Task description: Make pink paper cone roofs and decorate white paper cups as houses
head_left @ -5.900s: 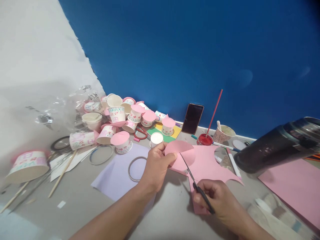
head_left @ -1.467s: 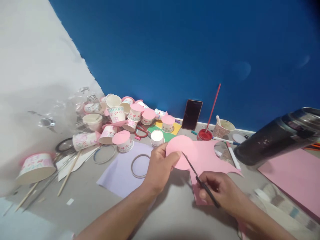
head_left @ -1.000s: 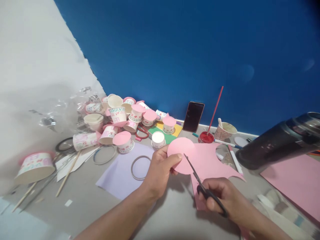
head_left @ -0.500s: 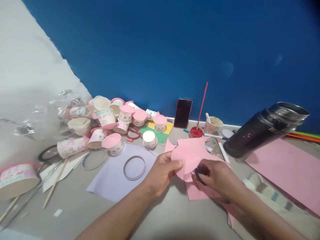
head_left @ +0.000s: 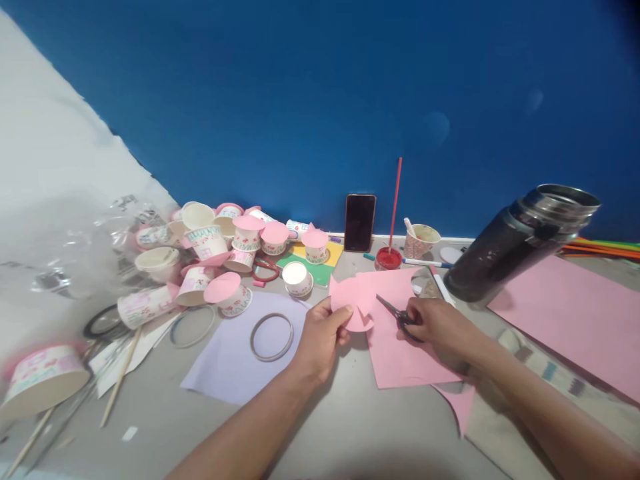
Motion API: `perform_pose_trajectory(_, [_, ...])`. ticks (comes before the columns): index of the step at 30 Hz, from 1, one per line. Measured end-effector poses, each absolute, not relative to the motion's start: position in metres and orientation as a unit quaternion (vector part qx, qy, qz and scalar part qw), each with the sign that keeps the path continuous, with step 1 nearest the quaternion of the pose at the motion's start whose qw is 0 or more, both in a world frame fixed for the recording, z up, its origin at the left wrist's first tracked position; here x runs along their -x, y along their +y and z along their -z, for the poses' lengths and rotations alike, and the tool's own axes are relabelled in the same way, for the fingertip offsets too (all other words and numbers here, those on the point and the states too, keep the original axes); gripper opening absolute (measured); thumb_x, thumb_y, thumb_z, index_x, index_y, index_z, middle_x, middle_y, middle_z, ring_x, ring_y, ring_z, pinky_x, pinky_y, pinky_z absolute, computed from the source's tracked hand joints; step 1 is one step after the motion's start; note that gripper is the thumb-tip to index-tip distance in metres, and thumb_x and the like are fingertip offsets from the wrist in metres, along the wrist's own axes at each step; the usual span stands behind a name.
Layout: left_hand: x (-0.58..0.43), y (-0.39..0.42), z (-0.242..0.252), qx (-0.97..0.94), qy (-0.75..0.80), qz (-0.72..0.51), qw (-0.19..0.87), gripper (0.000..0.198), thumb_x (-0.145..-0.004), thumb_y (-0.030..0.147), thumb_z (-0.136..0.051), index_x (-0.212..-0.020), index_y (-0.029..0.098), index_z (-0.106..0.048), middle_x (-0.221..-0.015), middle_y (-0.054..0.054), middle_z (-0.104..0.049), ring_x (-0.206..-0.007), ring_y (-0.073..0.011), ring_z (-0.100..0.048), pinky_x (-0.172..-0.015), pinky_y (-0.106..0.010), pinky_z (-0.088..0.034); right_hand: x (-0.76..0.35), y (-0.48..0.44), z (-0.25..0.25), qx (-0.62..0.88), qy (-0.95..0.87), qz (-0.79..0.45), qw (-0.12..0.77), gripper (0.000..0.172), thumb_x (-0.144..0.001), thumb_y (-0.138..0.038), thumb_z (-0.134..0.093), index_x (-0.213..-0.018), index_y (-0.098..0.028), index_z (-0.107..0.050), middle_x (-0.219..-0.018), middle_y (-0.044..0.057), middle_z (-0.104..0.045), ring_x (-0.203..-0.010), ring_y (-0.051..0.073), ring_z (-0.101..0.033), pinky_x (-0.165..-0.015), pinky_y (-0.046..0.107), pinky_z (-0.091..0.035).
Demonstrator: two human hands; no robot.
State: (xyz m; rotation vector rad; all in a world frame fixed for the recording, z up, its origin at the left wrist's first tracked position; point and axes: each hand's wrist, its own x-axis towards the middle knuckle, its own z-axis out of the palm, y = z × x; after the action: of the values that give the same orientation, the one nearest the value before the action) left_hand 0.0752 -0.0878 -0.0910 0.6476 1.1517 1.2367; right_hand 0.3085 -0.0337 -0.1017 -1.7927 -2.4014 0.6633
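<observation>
Between the thumb and fingers of my left hand (head_left: 323, 340) is a rounded pink paper piece (head_left: 354, 300) with a cut, folded flap on its right side. My right hand (head_left: 440, 328) grips a pair of dark-handled scissors (head_left: 395, 312), whose blades point up and left, a little apart from the paper piece. Under the scissors lies a larger pink sheet (head_left: 397, 367) on the grey table. A pink offcut (head_left: 457, 403) rests below my right wrist.
Decorated paper cups (head_left: 205, 240) with pink paper cluster at left. A tape ring (head_left: 271, 337) sits on a lilac sheet (head_left: 225, 367). A phone (head_left: 360, 223) leans on the blue wall, near red paint (head_left: 388, 259). A dark flask (head_left: 510, 247) stands right.
The scissors have come away from the rounded paper piece toward the right. A flap on that piece now stands out, and more of the sheet underneath shows. The camera view has shifted slightly.
</observation>
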Motion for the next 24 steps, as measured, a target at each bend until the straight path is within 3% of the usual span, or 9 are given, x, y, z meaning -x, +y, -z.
perform_pose_trajectory(4, [-0.075,-0.088,0.087,-0.263,0.471,-0.562,0.627,0.03,-0.067,0.029,-0.081,-0.087,0.015,-0.063,-0.067,0.003,-0.064,-0.045,-0.0053,-0.047,-0.045,-0.021,-0.036,-0.314,-0.03,0.104,0.571,-0.781,-0.249,0.047,0.025,-0.074,-0.021,-0.069,-0.068,-0.024,-0.045,-0.066,-0.001,-0.063,-0.061,0.016,-0.051,-0.056,0.028,-0.027])
perform_pose_trajectory(11, [-0.075,-0.091,0.083,-0.246,0.444,-0.568,0.647,0.033,-0.068,0.026,-0.077,-0.096,0.013,-0.066,-0.077,-0.003,-0.071,-0.055,-0.0163,-0.068,-0.049,-0.026,-0.05,-0.312,-0.03,0.106,0.553,-0.768,-0.317,0.065,0.02,-0.076,-0.017,-0.063,-0.072,-0.024,-0.045,-0.065,-0.002,-0.067,-0.064,0.016,-0.06,-0.057,0.026,-0.031])
perform_pose_trajectory(17, [-0.076,-0.09,0.086,-0.199,0.422,-0.589,0.66,0.024,-0.068,0.019,-0.078,-0.088,0.013,-0.067,-0.083,-0.004,-0.07,-0.076,-0.0199,-0.072,-0.07,-0.032,-0.059,-0.312,-0.036,0.088,0.534,-0.785,-0.31,0.051,0.014,-0.083,-0.025,-0.062,-0.07,-0.023,-0.057,-0.068,0.0,-0.068,-0.065,0.018,-0.057,-0.059,0.029,-0.034])
perform_pose_trajectory(20, [-0.08,-0.091,0.088,-0.175,0.396,-0.588,0.683,0.027,-0.069,0.021,-0.082,-0.091,0.015,-0.069,-0.089,-0.006,-0.072,-0.078,-0.0182,-0.068,-0.072,-0.033,-0.058,-0.297,-0.05,0.082,0.529,-0.749,-0.365,0.157,0.014,-0.089,-0.036,-0.06,-0.085,-0.024,-0.065,-0.072,0.0,-0.068,-0.066,0.018,-0.057,-0.064,0.03,-0.04])
perform_pose_trajectory(22, [-0.084,-0.095,0.09,-0.162,0.388,-0.575,0.701,0.032,-0.068,0.023,-0.086,-0.094,0.015,-0.07,-0.093,-0.007,-0.074,-0.078,-0.0174,-0.068,-0.071,-0.031,-0.057,-0.28,-0.061,0.085,0.495,-0.683,-0.474,0.252,0.028,-0.085,-0.047,-0.068,-0.101,-0.023,-0.066,-0.077,0.0,-0.067,-0.067,0.017,-0.057,-0.064,0.03,-0.043])
perform_pose_trajectory(24, [-0.089,-0.099,0.092,-0.153,0.386,-0.56,0.717,0.037,-0.066,0.024,-0.088,-0.097,0.015,-0.071,-0.094,-0.007,-0.075,-0.078,-0.017,-0.067,-0.07,-0.029,-0.055,-0.266,-0.07,0.089,0.466,-0.611,-0.561,0.308,0.037,-0.08,-0.053,-0.073,-0.096,-0.021,-0.066,-0.073,-0.002,-0.062,-0.062,0.015,-0.051,-0.059,0.028,-0.04])
